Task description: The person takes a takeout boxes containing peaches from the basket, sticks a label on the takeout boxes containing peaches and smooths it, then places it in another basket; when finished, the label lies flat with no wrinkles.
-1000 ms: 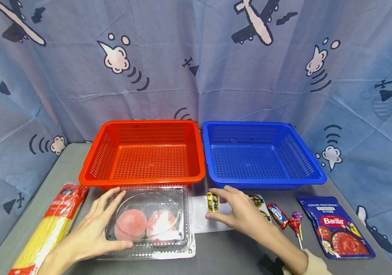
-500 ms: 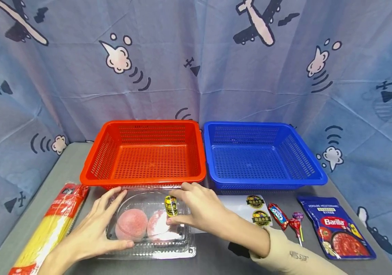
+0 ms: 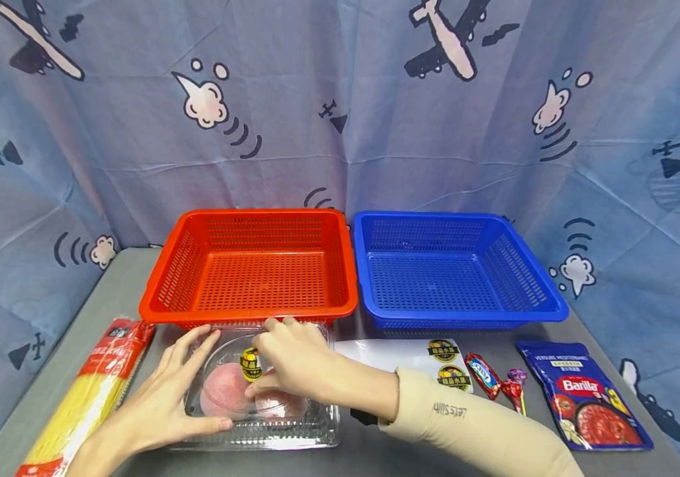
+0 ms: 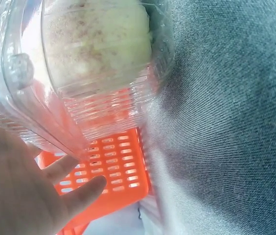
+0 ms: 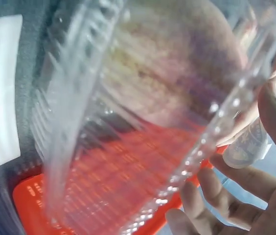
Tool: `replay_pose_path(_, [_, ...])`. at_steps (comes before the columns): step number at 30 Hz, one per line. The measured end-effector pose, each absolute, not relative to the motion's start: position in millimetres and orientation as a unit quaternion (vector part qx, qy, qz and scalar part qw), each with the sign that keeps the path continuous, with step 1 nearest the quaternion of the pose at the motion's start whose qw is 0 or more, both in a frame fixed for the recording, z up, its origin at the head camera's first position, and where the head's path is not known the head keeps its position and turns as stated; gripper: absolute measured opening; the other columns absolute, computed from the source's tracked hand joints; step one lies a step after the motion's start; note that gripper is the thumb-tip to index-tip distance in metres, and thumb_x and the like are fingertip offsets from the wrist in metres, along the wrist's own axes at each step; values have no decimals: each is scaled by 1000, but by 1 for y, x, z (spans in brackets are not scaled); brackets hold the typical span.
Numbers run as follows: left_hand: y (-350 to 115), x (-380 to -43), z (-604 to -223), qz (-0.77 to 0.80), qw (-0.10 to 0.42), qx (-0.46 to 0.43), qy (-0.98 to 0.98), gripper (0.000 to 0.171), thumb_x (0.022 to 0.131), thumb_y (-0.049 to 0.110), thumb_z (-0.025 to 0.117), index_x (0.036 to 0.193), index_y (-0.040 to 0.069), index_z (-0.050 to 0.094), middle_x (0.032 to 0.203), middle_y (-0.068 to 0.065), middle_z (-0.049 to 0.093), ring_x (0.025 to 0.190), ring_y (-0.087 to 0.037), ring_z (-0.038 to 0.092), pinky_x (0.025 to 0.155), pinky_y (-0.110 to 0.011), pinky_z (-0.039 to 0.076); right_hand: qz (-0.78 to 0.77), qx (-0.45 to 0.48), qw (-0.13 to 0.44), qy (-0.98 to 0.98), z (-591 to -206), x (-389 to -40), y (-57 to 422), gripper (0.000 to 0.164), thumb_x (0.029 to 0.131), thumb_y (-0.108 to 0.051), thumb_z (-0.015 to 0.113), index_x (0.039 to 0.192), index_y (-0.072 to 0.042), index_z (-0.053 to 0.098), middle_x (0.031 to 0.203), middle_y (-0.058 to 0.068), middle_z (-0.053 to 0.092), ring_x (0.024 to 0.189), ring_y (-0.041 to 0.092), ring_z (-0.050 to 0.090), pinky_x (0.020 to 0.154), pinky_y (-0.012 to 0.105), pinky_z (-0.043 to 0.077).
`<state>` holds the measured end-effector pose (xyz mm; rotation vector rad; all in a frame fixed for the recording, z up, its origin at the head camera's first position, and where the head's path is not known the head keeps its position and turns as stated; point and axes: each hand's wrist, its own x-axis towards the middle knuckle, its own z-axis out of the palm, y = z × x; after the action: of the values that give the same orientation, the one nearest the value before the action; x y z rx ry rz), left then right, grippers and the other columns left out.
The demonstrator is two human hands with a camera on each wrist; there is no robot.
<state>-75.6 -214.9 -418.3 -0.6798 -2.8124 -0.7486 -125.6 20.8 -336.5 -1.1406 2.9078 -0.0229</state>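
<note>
The step in hand looks to be labelling; the right hand (image 3: 294, 358) pinches a black-and-yellow fruit label (image 3: 250, 364) by its edge between thumb and fingertips, the label above the lid (image 3: 229, 346) of a clear plastic clamshell (image 3: 280, 440); whether its lower edge already touches the plastic I cannot tell, though the right wrist view shows its pale back uncovered.

With the clamshell as the clock's centre in the head view, the label sits near eleven, close to the middle; two pink peaches (image 3: 220, 397), by the look of them, lie under the lid; the left hand (image 3: 157, 401) is at nine, thumb and fingers spread wide, fingertips by the corner at ten to eleven and thumb near the edge at eight, apparently steadying the box.

The red basket (image 3: 268, 312) stands at twelve; the blue basket (image 3: 465, 317) at two; the white label sheet (image 3: 375, 348) lies at about two to three; the wrapped candy (image 3: 483, 374), the lollipops (image 3: 516, 384) and the Barilla sauce pouch (image 3: 602, 397) are towards three; the spaghetti pack (image 3: 95, 391) lies at nine.

The next move, I judge, calls for lowering the label flat, smoothing it from one edge, then letting go without peeling it back; the left hand should keep the box from sliding.
</note>
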Motion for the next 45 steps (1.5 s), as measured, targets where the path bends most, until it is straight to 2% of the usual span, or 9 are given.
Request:
replay_pose_path(13, [-215,-76,-418,-256,72,-229,-936,125,63,65,88,162,16,29,163,-5,26,136,-35,38,87,-64,51,3,-353,16,936,-341,-132,7,53,69,-71,78,87,-22,74,95,-2,72,81,17,65,58,28,51])
replay_pose_path(20, [-215,-75,-418,-257,69,-226,-937,124,64,65,88,162,17,29,163,-6,26,136,-37,38,86,-65,51,-10,-372,50,927,-335,-136,8,64,71,-70,78,116,-23,76,98,-4,71,82,13,64,61,25,51])
replay_pose_path(22, [-215,-75,-419,-257,68,-223,-938,124,64,64,88,162,17,29,163,-6,26,136,-37,38,87,-66,51,-42,-379,66,922,-330,-138,8,59,74,-64,81,115,-22,77,97,-5,70,79,10,62,58,24,49])
replay_pose_path(25, [-215,-76,-419,-254,68,-219,-940,123,65,64,88,162,17,29,162,-6,27,136,-36,38,89,-65,50,-95,-387,73,914,-322,-140,6,37,80,-49,84,104,-20,80,95,-5,72,77,8,61,54,21,46])
replay_pose_path(28, [-215,-76,-419,-253,67,-216,-941,122,66,63,87,162,17,29,162,-6,27,135,-35,38,90,-64,50,-107,-397,57,910,-318,-141,0,12,84,-31,83,81,-21,79,85,-9,71,75,7,58,51,20,43])
replay_pose_path(33, [-215,-75,-419,-255,63,-215,-941,122,67,63,87,163,19,27,162,-6,27,135,-35,39,90,-63,50,-77,-395,62,913,-320,-143,-13,38,82,-13,77,51,-22,58,55,-12,49,62,7,44,45,19,37])
replay_pose_path(35, [-215,-75,-418,-257,62,-214,-941,122,67,63,87,163,20,26,162,-6,27,136,-35,38,91,-64,49,-65,-389,76,916,-322,-143,-17,41,83,-12,77,49,-22,55,51,-12,46,60,6,43,44,18,37])
replay_pose_path(41, [-214,-75,-418,-261,60,-211,-940,122,67,63,87,164,24,24,162,-7,27,136,-36,38,92,-67,48,-29,-379,73,922,-329,-142,-25,34,85,-23,80,55,-26,64,57,-15,61,62,5,58,48,21,44])
replay_pose_path(45, [-215,-75,-419,-265,61,-212,-939,122,66,62,88,164,25,24,162,-7,27,135,-35,38,91,-67,49,-19,-381,50,923,-332,-140,-27,38,85,-21,78,54,-26,58,56,-14,57,63,6,58,49,23,44])
